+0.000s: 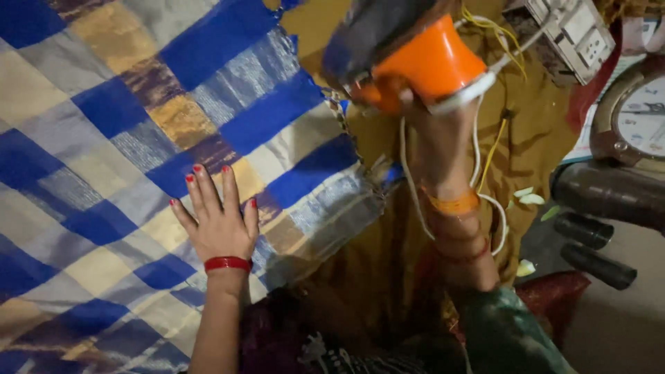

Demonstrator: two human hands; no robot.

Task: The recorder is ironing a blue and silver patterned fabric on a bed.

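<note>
Pressing flat and open on checked cloth [125, 138], left hand [218, 225]; right hand [436, 131] grips orange iron [415, 59].

Woven cloth under your palm, glossy plastic in your grip.

Your left hand [220, 223] lies on the checked cloth [125, 131], woven with a faint silky sheen; your right hand [433, 128] grips the orange iron [415, 59], smooth glossy plastic, with its rubbery white cord [409, 180] over matt mustard fabric [533, 145].

Left hand [219, 220] with red-painted nails and a red bangle at the wrist, right hand [431, 131] wearing orange and red bangles, dark green patterned sleeve on the right forearm
</note>
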